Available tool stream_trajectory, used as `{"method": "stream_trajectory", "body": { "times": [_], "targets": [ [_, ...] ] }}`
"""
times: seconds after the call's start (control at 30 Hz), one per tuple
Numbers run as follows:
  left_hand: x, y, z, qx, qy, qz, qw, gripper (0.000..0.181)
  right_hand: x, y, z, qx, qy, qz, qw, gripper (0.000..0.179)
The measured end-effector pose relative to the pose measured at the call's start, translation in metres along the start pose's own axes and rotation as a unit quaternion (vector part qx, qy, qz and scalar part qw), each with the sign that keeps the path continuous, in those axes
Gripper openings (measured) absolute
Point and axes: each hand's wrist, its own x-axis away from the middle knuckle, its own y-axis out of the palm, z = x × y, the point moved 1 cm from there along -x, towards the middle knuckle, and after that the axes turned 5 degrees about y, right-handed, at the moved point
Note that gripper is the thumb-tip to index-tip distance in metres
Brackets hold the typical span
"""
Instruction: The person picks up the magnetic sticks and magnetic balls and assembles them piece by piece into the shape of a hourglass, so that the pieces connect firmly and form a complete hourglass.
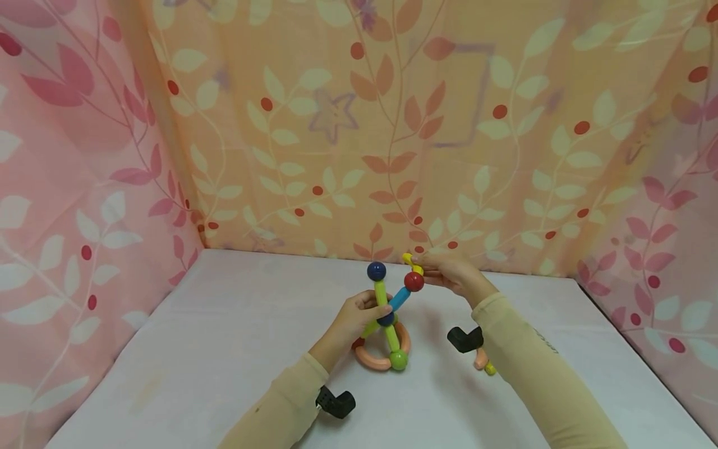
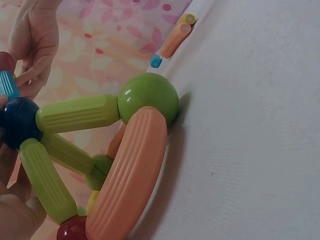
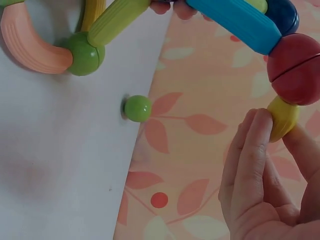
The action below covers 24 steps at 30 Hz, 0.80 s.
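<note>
A toy frame of magnetic sticks and balls stands on the table, its base a ring of curved orange sticks (image 2: 132,175). Light green sticks (image 2: 77,112) rise from the base to a dark blue ball (image 2: 20,122). My left hand (image 1: 359,317) grips the frame around that ball. Another light green stick points up, topped by a second dark blue ball (image 1: 376,271). A blue stick (image 3: 235,25) slants out to a red ball (image 3: 295,67). My right hand (image 1: 453,272) pinches a yellow stick (image 3: 284,119) touching the red ball; its far part is hidden by fingers.
A loose green ball (image 3: 137,108) lies near the table edge. Loose orange (image 2: 176,40), yellow and blue sticks lie to the right, partly behind my right forearm in the head view. Flowered curtains surround the white table (image 1: 224,324) at back and sides.
</note>
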Motion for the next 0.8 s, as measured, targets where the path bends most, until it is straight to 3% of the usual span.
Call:
{"method": "stream_trajectory", "body": {
  "times": [0.2, 0.5, 0.8],
  "targets": [
    [0.001, -0.001, 0.003, -0.012, -0.001, 0.019, 0.9997, 0.038, 0.006, 0.0, -0.003, 0.005, -0.011, -0.023, 0.9997, 0.034],
    [0.0, -0.007, 0.009, 0.008, 0.043, 0.029, 0.9986, 0.036, 0.011, 0.002, -0.007, 0.041, -0.02, -0.029, 0.9985, 0.048],
    [0.001, -0.006, 0.009, 0.009, 0.042, 0.054, 0.9976, 0.037, 0.015, 0.004, -0.01, 0.068, -0.031, -0.026, 0.9969, 0.045]
  ]
}}
